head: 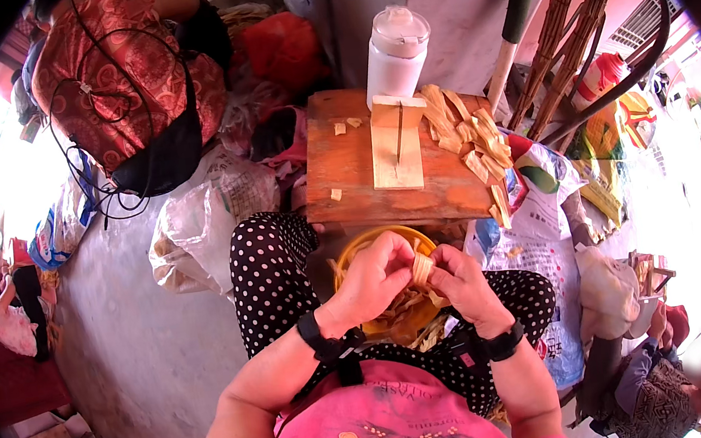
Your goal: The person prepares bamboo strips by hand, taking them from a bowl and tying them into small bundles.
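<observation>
Over my lap, my left hand (378,275) and my right hand (463,284) pinch a folded, pale yellow strip of dried plant fibre (422,268) between them. Below it is a yellow plastic basin (343,260), partly hidden by my hands and holding loose strips of the same material. Beyond the basin stands a small reddish wooden table (344,161). On it sits a light wooden block stand (389,169) with a thin dark rod. A pile of fibre strips (481,139) lies at the table's right side, and some hang over its edge.
A white lidded bottle (396,58) stands at the table's back. Plastic sacks (214,215) lie left of my knee, and printed sacks (540,288) lie on the right. Bundled sticks (570,38) lean at the back right. People sit at the upper left and lower right.
</observation>
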Motion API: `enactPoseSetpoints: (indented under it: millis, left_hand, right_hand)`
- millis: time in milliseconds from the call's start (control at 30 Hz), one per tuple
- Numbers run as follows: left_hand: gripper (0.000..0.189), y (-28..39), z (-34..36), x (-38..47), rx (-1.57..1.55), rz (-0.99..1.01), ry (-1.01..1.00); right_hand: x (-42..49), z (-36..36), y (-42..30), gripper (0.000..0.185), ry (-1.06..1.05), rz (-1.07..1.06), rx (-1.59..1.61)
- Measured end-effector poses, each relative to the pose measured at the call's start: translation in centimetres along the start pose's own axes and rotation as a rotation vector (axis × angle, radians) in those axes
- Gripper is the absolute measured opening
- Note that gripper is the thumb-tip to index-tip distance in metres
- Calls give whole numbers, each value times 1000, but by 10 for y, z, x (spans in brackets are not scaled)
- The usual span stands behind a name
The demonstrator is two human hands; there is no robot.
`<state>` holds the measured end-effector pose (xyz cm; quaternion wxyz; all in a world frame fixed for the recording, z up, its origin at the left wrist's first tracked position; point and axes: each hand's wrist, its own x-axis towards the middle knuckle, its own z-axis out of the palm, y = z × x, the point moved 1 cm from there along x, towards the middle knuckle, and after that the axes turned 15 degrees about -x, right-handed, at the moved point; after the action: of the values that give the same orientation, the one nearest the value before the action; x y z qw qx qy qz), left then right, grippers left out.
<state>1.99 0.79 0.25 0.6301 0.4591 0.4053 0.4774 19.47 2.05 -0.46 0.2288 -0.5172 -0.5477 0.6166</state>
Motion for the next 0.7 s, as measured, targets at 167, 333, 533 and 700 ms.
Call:
enactPoseSetpoints:
  millis: [167, 333, 533, 700]
  left_hand:
    - [10, 4, -14, 8, -302, -31, 151]
    - [13, 1, -45, 3, -273, -106, 23]
    - [32, 45, -34, 31, 386, 182, -442]
    - [17, 39, -34, 41, 10, -111, -420]
  right_hand:
    - [-2, -15, -6, 13, -51, 75, -60]
    - [-5, -23, -27, 11, -31, -54, -287]
    - [-4, -14, -43, 12, 44, -298, -459]
    - [1, -18, -49, 11, 0, -207, -471]
